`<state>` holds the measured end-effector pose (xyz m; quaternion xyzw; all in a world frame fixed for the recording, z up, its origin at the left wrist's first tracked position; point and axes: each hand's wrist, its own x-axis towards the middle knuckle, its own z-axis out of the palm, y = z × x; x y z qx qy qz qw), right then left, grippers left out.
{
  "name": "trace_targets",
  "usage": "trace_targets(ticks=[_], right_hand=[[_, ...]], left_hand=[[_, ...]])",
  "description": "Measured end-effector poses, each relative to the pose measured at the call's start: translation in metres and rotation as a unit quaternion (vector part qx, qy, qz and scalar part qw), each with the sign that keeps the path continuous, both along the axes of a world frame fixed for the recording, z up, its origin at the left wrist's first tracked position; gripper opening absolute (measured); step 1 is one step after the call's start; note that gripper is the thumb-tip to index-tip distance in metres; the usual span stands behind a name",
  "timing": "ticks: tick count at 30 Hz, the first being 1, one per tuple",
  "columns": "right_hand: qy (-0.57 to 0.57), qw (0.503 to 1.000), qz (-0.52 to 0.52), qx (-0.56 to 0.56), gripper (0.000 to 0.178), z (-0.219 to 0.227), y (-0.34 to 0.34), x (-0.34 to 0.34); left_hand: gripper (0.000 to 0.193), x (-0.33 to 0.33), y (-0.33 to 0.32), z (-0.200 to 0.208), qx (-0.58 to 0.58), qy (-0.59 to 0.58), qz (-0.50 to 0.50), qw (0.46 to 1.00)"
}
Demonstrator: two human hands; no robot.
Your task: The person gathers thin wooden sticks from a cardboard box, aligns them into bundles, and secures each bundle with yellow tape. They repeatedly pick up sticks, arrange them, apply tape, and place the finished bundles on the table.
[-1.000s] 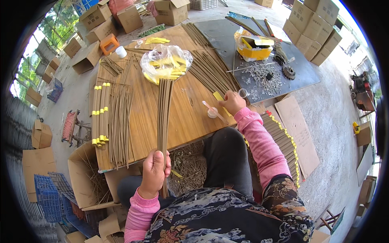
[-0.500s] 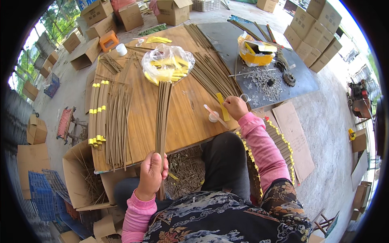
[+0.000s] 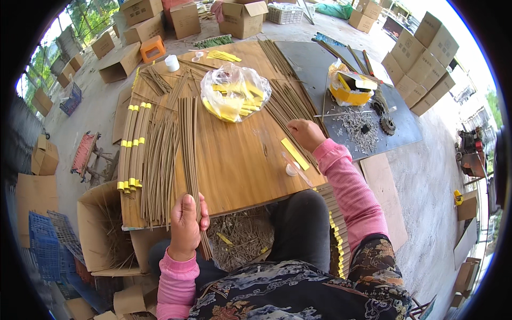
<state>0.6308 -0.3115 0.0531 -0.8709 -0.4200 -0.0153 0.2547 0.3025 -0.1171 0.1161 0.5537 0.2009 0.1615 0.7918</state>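
My left hand (image 3: 186,221) is wrapped round the lower part of a bundle of thin brown incense sticks (image 3: 188,138), which stands up over the table's near edge. My right hand (image 3: 306,135) is at the table's right side, its fingers curled beside a spread of loose incense sticks (image 3: 288,104); what they hold, if anything, is hidden. Just below that hand lies a yellow paper strip (image 3: 295,153). Beside the strip are a small white cup (image 3: 292,169) and a flat translucent stick. A clear plastic bag (image 3: 234,92) of yellow strips sits mid-table.
Banded bundles (image 3: 133,146) and loose sticks (image 3: 159,170) lie at the left of the wooden table (image 3: 240,170). A grey board (image 3: 394,128) on the right carries a yellow box (image 3: 352,96) and metal bits. An open carton (image 3: 98,234) stands near left; finished bundles are under my right arm.
My left hand has shifted left with the bundle. My right hand has come away from the yellow strip toward the loose sticks, leaving the strip on the table.
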Motion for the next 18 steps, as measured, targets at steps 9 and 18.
trace_targets(ticks=[9,18], right_hand=[[0.028,0.988,0.093,0.122,0.016,0.027,0.173,0.042],[-0.062,0.959,0.054,-0.272,0.022,-0.006,0.247,0.058]], left_hand=[[0.033,0.008,0.041,-0.018,-0.060,-0.024,0.038,0.997],[0.034,0.012,0.062,-0.032,-0.123,-0.031,0.062,0.990]])
